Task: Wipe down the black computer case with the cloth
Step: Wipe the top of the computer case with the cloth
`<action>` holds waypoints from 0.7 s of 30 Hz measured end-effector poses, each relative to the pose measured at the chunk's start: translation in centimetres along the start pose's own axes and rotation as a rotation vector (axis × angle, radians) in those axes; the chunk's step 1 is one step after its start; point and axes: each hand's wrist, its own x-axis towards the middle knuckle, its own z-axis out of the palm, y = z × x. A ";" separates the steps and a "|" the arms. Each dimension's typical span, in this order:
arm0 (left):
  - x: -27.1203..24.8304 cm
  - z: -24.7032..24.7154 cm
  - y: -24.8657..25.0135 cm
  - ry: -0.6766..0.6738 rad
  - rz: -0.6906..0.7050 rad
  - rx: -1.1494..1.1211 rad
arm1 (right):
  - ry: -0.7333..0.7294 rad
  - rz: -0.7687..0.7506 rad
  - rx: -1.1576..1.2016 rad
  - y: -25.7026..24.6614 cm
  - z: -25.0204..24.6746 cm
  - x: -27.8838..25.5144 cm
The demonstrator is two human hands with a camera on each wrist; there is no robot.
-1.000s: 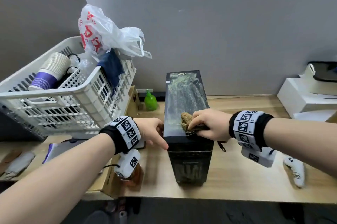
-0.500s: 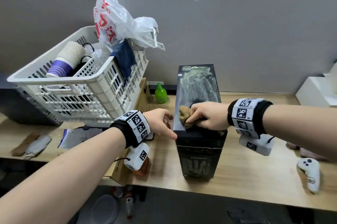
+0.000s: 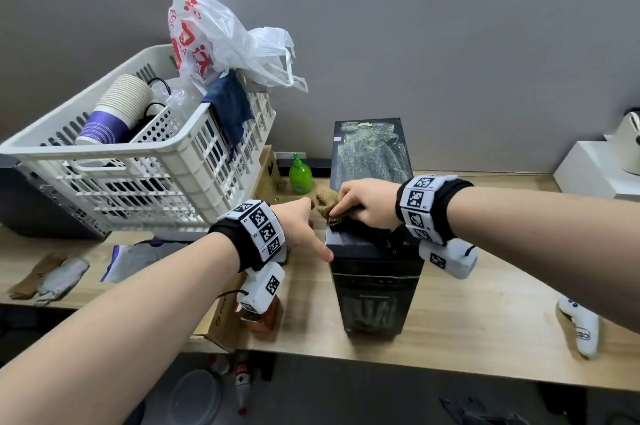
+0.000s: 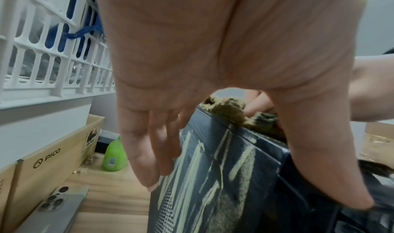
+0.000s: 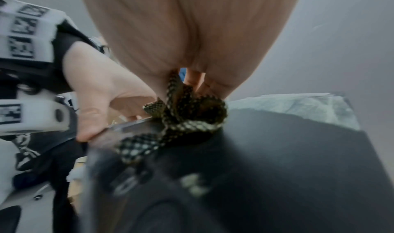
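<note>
The black computer case (image 3: 375,289) stands upright on the wooden desk, its top coated in yellowish dust toward the back. My right hand (image 3: 363,205) grips a bunched brown-and-dark cloth (image 3: 327,203) at the top's left edge, near the front. In the right wrist view the cloth (image 5: 181,118) shows a dotted weave bunched under the palm. My left hand (image 3: 304,227) braces the case's left side with straight fingers (image 4: 147,152), thumb on the upper front corner. Streaks of dust run down that side panel (image 4: 202,177).
A white plastic basket (image 3: 145,175) with paper cups, a plastic bag and a blue rag sits on cardboard boxes (image 4: 49,157) at left. A green bottle (image 3: 300,177) stands behind my left hand. A white controller (image 3: 580,327) lies at right, a phone (image 4: 53,209) by the case.
The right hand has dragged the cloth leftward across the case top until it overhangs the left edge. The head view has shifted. The left hand stays braced against the case side.
</note>
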 end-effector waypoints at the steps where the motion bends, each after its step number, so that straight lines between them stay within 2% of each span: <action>1: 0.3 0.1 -0.1 0.005 0.012 -0.003 | -0.016 -0.030 0.024 -0.2 0.4 -0.4; 7: -0.1 0.2 -0.1 -0.001 0.014 -0.011 | -0.096 -0.175 0.056 0.7 0.7 -3.9; 14: 0.0 0.6 -0.8 -0.039 0.019 -0.038 | -0.171 -0.060 0.072 5.1 -1.9 -7.7; 21: 1.1 0.5 -0.6 -0.043 0.019 0.035 | 0.006 -0.163 0.040 0.0 1.8 -3.7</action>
